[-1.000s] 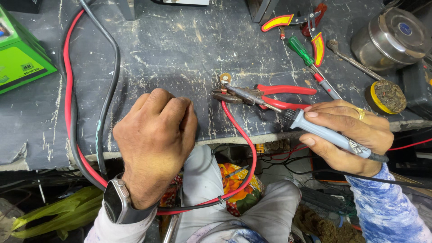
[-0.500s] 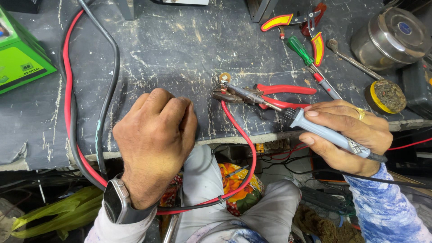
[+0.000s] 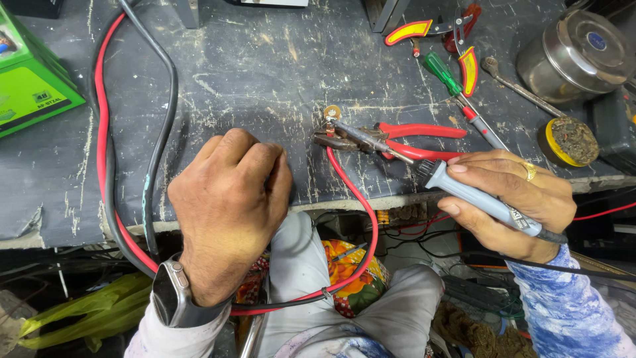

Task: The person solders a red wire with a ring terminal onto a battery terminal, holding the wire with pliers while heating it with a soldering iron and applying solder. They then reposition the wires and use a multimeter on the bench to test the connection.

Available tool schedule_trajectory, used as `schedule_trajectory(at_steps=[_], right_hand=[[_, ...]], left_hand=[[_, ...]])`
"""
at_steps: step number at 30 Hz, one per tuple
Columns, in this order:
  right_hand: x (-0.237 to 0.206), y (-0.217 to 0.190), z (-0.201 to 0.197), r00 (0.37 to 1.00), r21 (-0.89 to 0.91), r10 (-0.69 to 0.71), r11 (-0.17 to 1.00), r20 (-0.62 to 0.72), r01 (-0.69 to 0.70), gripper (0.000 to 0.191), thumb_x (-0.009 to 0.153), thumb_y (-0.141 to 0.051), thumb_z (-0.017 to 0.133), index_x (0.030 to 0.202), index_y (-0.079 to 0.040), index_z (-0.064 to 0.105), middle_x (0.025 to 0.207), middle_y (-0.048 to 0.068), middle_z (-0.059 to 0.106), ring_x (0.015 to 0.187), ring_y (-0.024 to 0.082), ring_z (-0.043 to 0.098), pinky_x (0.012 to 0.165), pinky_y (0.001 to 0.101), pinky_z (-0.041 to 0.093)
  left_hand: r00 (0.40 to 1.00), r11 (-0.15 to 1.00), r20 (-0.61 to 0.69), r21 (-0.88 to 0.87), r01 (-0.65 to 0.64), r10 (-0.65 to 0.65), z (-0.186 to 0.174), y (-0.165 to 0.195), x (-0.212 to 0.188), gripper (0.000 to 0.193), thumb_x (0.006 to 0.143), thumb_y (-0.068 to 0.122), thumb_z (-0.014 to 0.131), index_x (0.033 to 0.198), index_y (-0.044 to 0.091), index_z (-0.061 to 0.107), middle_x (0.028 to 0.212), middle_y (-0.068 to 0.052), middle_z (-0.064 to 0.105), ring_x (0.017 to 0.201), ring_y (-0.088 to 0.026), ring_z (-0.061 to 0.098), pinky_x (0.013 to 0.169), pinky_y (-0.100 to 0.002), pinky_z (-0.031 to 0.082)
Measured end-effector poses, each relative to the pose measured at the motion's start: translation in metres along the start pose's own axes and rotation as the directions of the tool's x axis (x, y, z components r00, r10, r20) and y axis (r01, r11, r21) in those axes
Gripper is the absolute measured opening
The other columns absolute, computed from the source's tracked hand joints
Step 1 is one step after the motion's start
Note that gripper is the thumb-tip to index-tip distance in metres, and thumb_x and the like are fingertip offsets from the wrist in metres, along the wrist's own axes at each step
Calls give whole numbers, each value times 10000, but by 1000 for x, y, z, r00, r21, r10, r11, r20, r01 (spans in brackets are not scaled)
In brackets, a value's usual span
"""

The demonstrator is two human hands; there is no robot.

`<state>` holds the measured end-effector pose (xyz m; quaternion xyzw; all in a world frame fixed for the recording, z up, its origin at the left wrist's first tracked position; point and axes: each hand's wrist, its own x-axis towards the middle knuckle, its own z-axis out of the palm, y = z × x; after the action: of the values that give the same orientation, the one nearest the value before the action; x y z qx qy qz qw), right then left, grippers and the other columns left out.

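Head view: the right hand [image 3: 510, 202] grips a grey-handled soldering iron [image 3: 480, 199], its tip at a small brass terminal [image 3: 332, 113] on a red wire [image 3: 361, 199], beside red-handled pliers [image 3: 391, 139]; the left hand [image 3: 228, 199] is curled into a fist on the bench, its grasp hidden. The scratched black worktop [image 3: 265, 59] ends just below both hands. Open surface lies behind them, between a green box [image 3: 33, 86] and a metal tin [image 3: 576, 56].

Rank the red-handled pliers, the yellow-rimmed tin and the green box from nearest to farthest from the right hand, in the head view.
From the right hand:
1. Red-handled pliers, just left of it and above.
2. Yellow-rimmed tin, up and to its right.
3. Green box, at the far left edge.
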<state>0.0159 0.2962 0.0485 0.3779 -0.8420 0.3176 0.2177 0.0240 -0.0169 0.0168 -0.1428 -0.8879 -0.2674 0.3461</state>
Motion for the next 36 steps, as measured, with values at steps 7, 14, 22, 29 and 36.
schedule_trajectory(at_steps=[7, 14, 22, 29, 36], right_hand=[[-1, 3, 0, 1000, 37, 5, 999, -7, -5, 365, 822, -65, 827, 1123, 67, 668, 1027, 199, 723, 1001, 320, 754, 844, 378, 608], [-1, 3, 1, 999, 48, 36, 998, -23, -35, 390, 808, -89, 815, 1126, 79, 664, 1034, 209, 719, 1004, 327, 749, 883, 397, 606], [1, 1, 0, 1000, 8, 10, 1000, 2, -10, 385, 812, -70, 829, 1131, 66, 662, 1027, 213, 721, 996, 329, 754, 839, 367, 608], [1, 0, -1, 1000, 4, 6, 1000, 13, -7, 388, 812, -68, 832, 1137, 60, 664, 1027, 208, 722, 994, 320, 755, 833, 367, 606], [0, 0, -1, 1000, 7, 18, 1000, 15, -19, 397, 804, -67, 835, 1139, 59, 665, 1027, 208, 723, 990, 317, 755, 828, 361, 605]], left_hand=[[1000, 1000, 8, -7, -3, 3, 0, 0, 0, 93, 914, 133, 771, 878, 101, 692, 842, -55, 580, 753, -270, 598, 611, -400, 455], [1000, 1000, 15, 9, -3, 3, 0, 0, 1, 97, 902, 137, 779, 860, 105, 698, 817, -56, 575, 736, -269, 598, 588, -401, 447], [1000, 1000, -1, -25, -3, 3, 2, -1, 0, 94, 920, 128, 780, 889, 100, 696, 839, -51, 583, 754, -268, 603, 613, -399, 460], [1000, 1000, 2, 2, -6, 6, 5, 0, 3, 106, 910, 128, 777, 861, 107, 685, 827, -53, 576, 758, -266, 610, 603, -399, 463], [1000, 999, 4, 32, -4, 4, 11, 0, 4, 128, 908, 138, 774, 838, 107, 672, 827, -54, 572, 752, -266, 613, 582, -406, 459]])
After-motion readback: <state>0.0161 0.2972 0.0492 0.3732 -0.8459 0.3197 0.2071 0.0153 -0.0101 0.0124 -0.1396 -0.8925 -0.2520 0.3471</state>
